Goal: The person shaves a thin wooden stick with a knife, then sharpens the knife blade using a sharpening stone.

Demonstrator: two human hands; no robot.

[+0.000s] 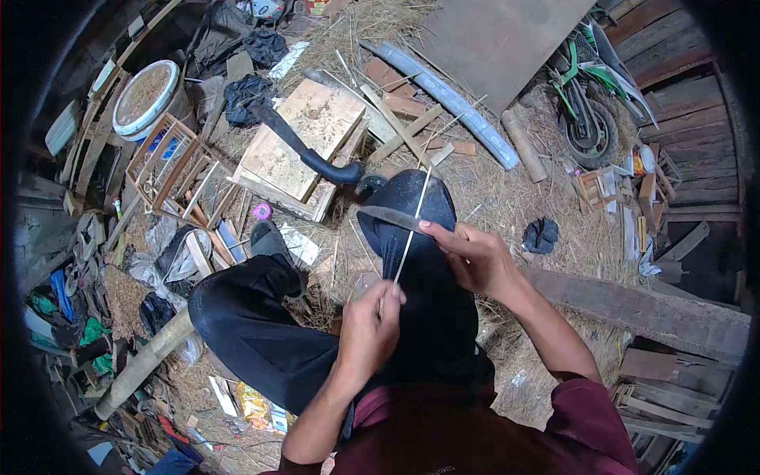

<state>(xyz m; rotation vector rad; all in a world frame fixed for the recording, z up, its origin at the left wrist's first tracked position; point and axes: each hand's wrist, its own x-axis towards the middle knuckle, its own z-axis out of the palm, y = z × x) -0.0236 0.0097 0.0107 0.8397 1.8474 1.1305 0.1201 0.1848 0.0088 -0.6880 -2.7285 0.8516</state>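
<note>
My left hand (370,323) is closed, pinching the lower end of a thin pale wooden strip (404,255). The strip slants up and away across my right knee, which is covered in black cloth. My right hand (479,257) grips a knife (389,216), its blade pointing left across the strip. The right thumb lies by the blade where it meets the strip. The knife's handle is hidden inside the hand. Beyond my knees a machete (281,131) with a dark curved handle rests on a low wooden box (317,107).
Straw and wood scraps cover the floor. A white bucket (146,99) and a slatted wooden frame (170,162) are at left. At the upper right stands a green small motorbike (586,103). A grey curved strip (451,103) lies ahead, and a thick plank (633,309) extends right.
</note>
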